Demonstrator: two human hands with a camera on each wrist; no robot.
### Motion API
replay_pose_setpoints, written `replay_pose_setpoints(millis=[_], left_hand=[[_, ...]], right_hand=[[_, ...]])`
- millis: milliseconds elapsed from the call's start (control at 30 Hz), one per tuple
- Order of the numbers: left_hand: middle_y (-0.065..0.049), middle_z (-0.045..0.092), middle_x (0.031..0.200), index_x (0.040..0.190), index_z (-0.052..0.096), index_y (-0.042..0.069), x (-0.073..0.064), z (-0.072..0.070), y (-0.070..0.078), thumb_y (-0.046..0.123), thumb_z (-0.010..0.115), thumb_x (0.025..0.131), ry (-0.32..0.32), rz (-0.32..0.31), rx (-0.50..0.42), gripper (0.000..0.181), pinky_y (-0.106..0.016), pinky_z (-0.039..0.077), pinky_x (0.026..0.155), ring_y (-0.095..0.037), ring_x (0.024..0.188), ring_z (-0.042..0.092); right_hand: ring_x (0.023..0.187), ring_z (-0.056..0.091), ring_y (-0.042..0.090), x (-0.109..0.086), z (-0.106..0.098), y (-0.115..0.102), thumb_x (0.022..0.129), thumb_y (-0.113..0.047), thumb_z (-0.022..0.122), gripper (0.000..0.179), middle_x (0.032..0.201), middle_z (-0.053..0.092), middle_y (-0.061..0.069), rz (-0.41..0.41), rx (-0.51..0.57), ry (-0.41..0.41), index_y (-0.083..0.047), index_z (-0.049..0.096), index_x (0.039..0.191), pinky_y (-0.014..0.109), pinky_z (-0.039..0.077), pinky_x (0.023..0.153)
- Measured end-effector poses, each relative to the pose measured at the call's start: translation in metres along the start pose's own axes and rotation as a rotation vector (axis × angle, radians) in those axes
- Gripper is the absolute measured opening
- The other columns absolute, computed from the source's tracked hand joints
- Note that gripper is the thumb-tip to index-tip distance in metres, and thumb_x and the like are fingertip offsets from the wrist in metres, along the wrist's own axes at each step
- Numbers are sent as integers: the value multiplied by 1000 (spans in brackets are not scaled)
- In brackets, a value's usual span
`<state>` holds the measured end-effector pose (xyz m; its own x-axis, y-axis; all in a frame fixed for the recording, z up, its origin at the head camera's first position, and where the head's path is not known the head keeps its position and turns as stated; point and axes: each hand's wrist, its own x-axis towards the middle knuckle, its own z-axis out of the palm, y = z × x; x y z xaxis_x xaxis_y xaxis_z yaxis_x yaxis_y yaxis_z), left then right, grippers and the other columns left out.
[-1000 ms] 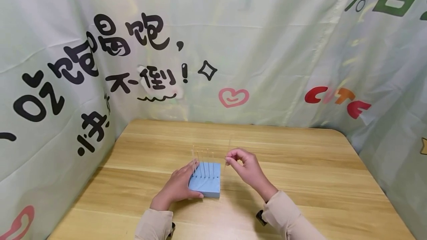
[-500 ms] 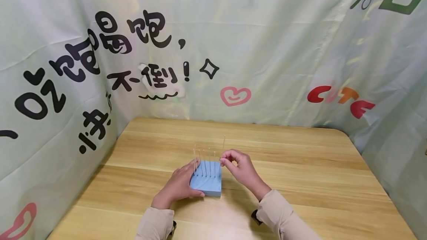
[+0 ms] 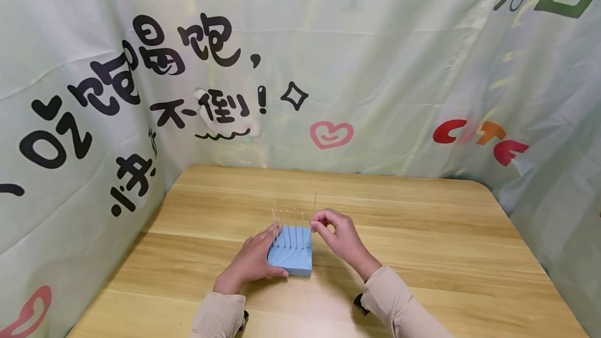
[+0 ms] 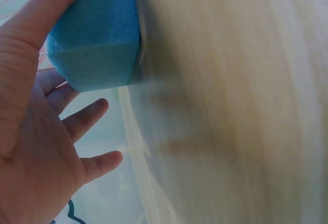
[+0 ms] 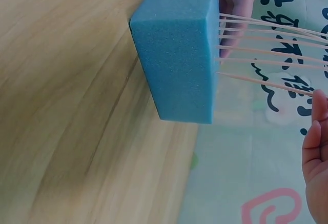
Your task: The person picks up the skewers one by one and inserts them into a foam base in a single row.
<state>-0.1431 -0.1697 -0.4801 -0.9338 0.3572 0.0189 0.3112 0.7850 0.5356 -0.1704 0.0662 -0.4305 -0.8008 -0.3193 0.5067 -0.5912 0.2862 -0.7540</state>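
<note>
A blue foam block [image 3: 292, 263] sits on the wooden table with a row of thin wooden skewers [image 3: 289, 231] standing up from its top. My left hand [image 3: 251, 258] holds the block's left side, thumb at the front and fingers behind; in the left wrist view its other fingers spread apart below the foam block [image 4: 95, 44]. At the block's right edge my right hand [image 3: 343, 236] pinches one more skewer [image 5: 261, 83] partway up. That skewer's lower tip meets the block's top face at the end of the row, and its upper end rises above the fingers.
The wooden table [image 3: 422, 233] spreads around the block on all sides. A pale printed curtain [image 3: 375, 67] with lettering and a pink heart hangs behind and along both sides of it.
My right hand has moved left with its skewer, from beside the block to the right end of the row, where the tip now meets the foam. My left hand keeps its hold.
</note>
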Motion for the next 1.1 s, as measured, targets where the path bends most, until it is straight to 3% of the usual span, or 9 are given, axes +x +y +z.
replay_pose_setpoints(millis=[100, 267, 533, 667, 933, 1100], left_hand=[[-10, 24, 155, 149, 28, 7, 0, 0, 0, 49, 85, 61, -7, -3, 0, 112, -64, 22, 105, -33, 137, 29], [-9, 23, 156, 150, 26, 8, 0, 1, -1, 50, 84, 62, -13, -5, 3, 113, -63, 21, 106, -33, 138, 29], [-9, 23, 155, 150, 26, 8, -2, 1, 3, 50, 83, 63, -15, 8, 14, 112, -63, 22, 106, -33, 137, 30], [-9, 24, 155, 150, 27, 8, -1, -1, 4, 50, 83, 63, -10, 12, 18, 111, -63, 22, 106, -33, 137, 30], [-9, 23, 155, 150, 26, 8, -1, 1, 2, 50, 83, 63, -24, 0, 21, 112, -63, 22, 106, -33, 137, 30], [-9, 23, 155, 150, 25, 8, -2, 4, 1, 51, 83, 63, -28, 2, 11, 113, -63, 21, 106, -34, 137, 30]], right_hand=[[69, 62, 25, -2, 2, 1, 85, 8, 63, 8, 73, 64, 8, 23, -1, 0, 0, 64, 83, 22, 47, 57], [71, 62, 13, -8, 6, 6, 87, 2, 64, 8, 76, 63, -1, 52, 10, -15, -5, 64, 82, 26, 52, 61], [69, 56, 4, -23, 13, 18, 87, -1, 65, 10, 76, 61, -5, -81, -45, -42, -9, 62, 82, 21, 48, 58], [68, 58, 5, -24, 15, 19, 88, -1, 64, 8, 77, 60, -4, -106, -50, -31, -7, 62, 83, 21, 49, 59], [69, 57, 5, -25, 16, 18, 89, -9, 64, 6, 78, 60, -5, -27, -47, -37, -9, 63, 83, 23, 49, 59], [71, 56, 5, -30, 15, 22, 85, -5, 68, 5, 79, 62, -5, -59, -94, 6, -8, 65, 83, 21, 50, 60]])
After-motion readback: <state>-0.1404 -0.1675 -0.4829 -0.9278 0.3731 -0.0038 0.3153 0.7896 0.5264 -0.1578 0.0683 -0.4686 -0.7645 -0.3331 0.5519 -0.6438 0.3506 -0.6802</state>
